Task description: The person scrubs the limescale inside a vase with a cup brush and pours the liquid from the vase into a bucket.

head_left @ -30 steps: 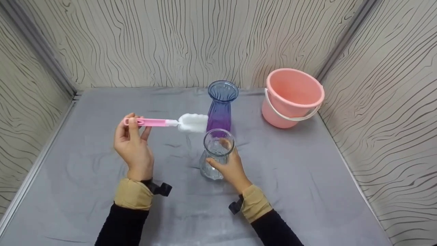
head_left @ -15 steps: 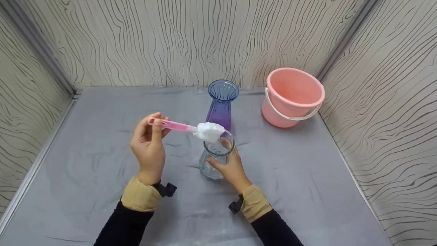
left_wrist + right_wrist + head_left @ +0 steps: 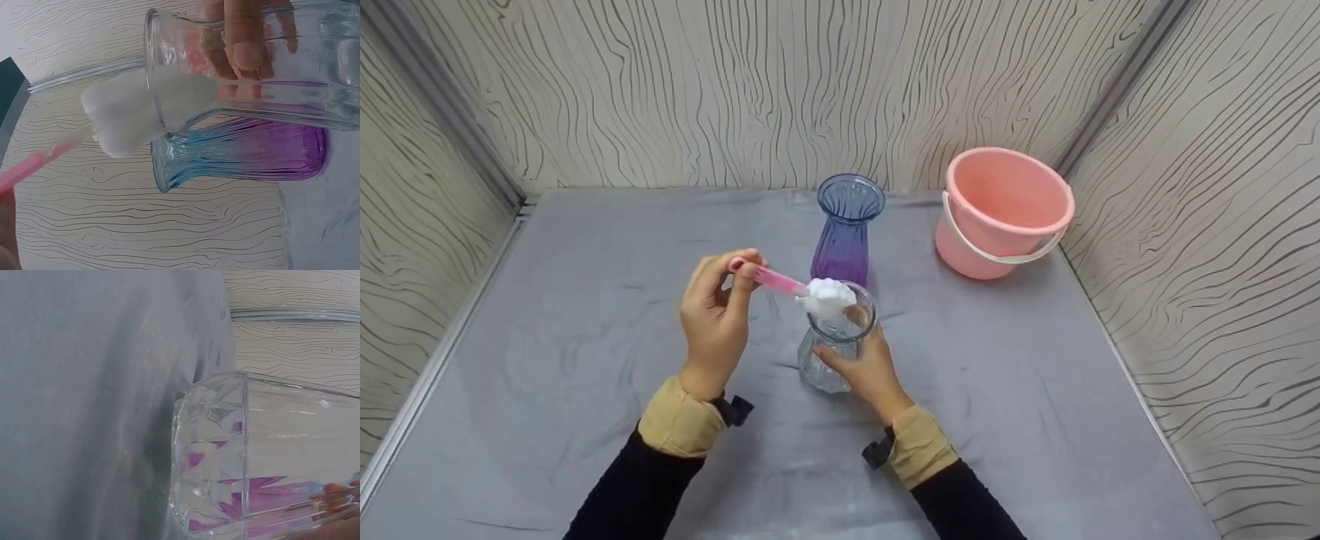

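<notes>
My left hand [image 3: 716, 322] pinches the pink handle of a sponge bottle brush [image 3: 829, 298] between thumb and fingers. The white sponge head is at the mouth of a clear glass vase [image 3: 823, 367]; in the left wrist view, its front part [image 3: 185, 98] sits inside the rim and the rest is outside. Around the vase's neck, my right hand [image 3: 870, 367] grips with the thumb on the near side and fingers behind the glass. The vase stands upright on the table, its faceted base [image 3: 211, 455] showing in the right wrist view.
Right behind the clear vase stands a blue-to-purple glass vase [image 3: 844, 240]. A pink bucket [image 3: 979, 240] with a white handle is at the back right. Grey cloth [image 3: 585, 300] covers the table, and wood-patterned panels [image 3: 720, 90] enclose it.
My left hand has moved right with the brush, tilting it downward so the sponge head has gone from beside the clear vase into its mouth. The right hand and vase have stayed put.
</notes>
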A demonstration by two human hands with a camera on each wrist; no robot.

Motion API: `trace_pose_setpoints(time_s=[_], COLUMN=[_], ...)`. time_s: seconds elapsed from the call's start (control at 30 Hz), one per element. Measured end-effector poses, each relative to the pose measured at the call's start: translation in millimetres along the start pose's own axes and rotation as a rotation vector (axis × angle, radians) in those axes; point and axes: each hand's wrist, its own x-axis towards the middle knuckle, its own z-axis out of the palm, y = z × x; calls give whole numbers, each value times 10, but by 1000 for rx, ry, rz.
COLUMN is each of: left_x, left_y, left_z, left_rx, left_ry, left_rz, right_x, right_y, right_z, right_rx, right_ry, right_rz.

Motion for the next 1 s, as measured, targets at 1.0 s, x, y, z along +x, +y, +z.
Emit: trace_pose_setpoints(time_s=[1.0], left_x=[-158], left_y=[-209], left_z=[275], left_rx=[182], left_ry=[-369], left_rz=[154], right_x=[17], right_y=[-1], right_z=[9], right_rx=[15], right_ry=[-2], right_rz=[-8])
